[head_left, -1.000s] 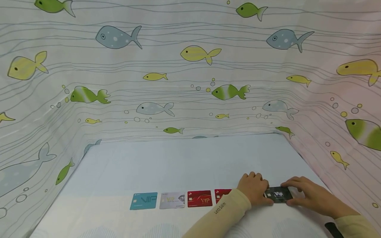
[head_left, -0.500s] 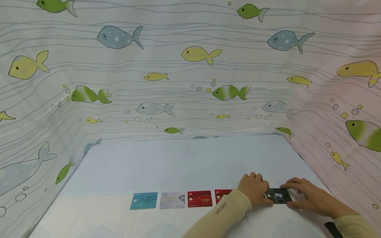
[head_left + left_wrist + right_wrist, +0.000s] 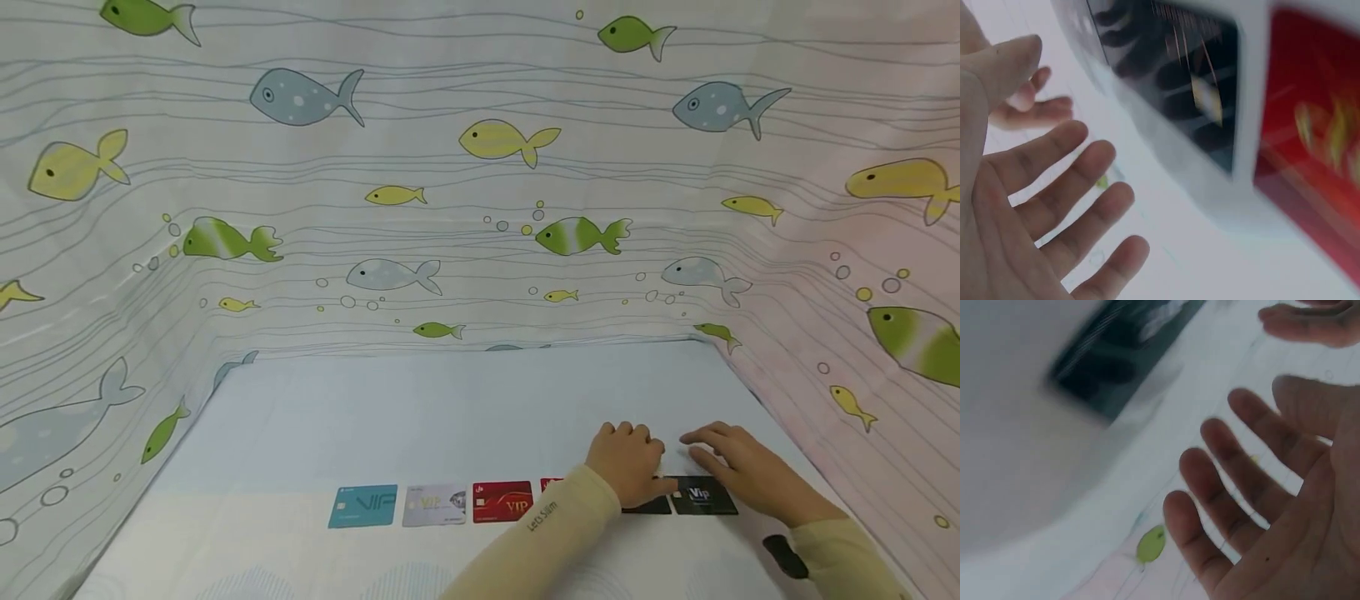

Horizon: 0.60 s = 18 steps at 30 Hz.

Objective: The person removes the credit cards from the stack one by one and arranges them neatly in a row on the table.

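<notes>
Cards sit in a row along the near edge of the table (image 3: 465, 400): blue VIP card (image 3: 362, 506), silver card (image 3: 434, 505), red VIP card (image 3: 503, 501), a 2nd red card (image 3: 551, 485) mostly hidden by the left forearm, then 2 black ones at the right end; black VIP card (image 3: 703, 495) lies flat just near-side of the right hand, w/ a 2nd black card (image 3: 649, 505) beside it, half under the left hand.

Risk, as I judge it: both hands hover low over the right end of the row; a sleeve or heel of palm dragging across could skew the black cards or nudge the hidden red one out of line; cards are thin & flat on cloth, so a fingertip pick could slip or shove a neighbour instead; wrist views are blurred, so exact card edges are hard to read.

Left hand (image 3: 626, 461): fingers spread & nearly straight in the wrist view (image 3: 1054, 206); holds nothing; whether it touches the cloth I can't tell.

Right hand (image 3: 738, 468): fingers likewise loose & splayed (image 3: 1241, 487); grips nothing; sits just beyond the black VIP card, contact unclear.

Fish-print curtain (image 3: 480, 167) walls the table on 3 sides.
</notes>
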Each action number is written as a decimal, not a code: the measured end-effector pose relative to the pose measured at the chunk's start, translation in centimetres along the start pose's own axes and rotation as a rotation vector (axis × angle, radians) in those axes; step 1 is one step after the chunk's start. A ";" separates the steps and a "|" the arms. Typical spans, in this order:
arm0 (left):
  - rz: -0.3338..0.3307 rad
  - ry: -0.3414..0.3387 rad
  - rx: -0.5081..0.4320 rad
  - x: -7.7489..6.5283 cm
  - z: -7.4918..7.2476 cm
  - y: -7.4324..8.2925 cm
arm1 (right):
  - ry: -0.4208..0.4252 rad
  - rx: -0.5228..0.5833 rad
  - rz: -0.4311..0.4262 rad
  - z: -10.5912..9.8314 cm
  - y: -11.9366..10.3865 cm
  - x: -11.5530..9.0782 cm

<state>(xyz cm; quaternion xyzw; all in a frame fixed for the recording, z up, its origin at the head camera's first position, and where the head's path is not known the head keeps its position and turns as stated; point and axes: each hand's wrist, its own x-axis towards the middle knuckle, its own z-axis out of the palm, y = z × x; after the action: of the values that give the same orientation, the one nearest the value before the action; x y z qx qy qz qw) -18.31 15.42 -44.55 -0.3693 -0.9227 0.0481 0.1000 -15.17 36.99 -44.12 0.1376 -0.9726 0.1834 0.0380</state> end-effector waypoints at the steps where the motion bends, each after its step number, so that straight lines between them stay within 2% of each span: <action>1: -0.010 0.015 0.013 0.0 0.1 -0.5 | 0.029 0.001 -0.014 0.2 -0.4 0.6; 5: -0.058 0.033 0.040 -0.7 0.2 -2.9 | 0.104 0.005 -0.059 0.8 -2.3 2.5; 9: -0.126 0.041 0.034 -2.1 0.0 -6.0 | 0.144 -0.010 -0.091 1.7 -4.3 3.9; 14: -0.217 0.111 0.015 -4.4 -0.4 -9.8 | 0.164 -0.013 -0.098 3.0 -6.3 4.7; 18: -0.281 0.158 -0.007 -6.3 -0.6 -11.9 | 0.154 0.009 -0.068 3.6 -7.3 4.9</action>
<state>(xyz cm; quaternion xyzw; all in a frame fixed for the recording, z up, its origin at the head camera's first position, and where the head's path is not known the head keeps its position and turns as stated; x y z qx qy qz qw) -21.76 2.49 -42.94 -0.2397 -0.9546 0.0010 0.1768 -17.87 27.87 -44.33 0.1562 -0.9607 0.1966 0.1182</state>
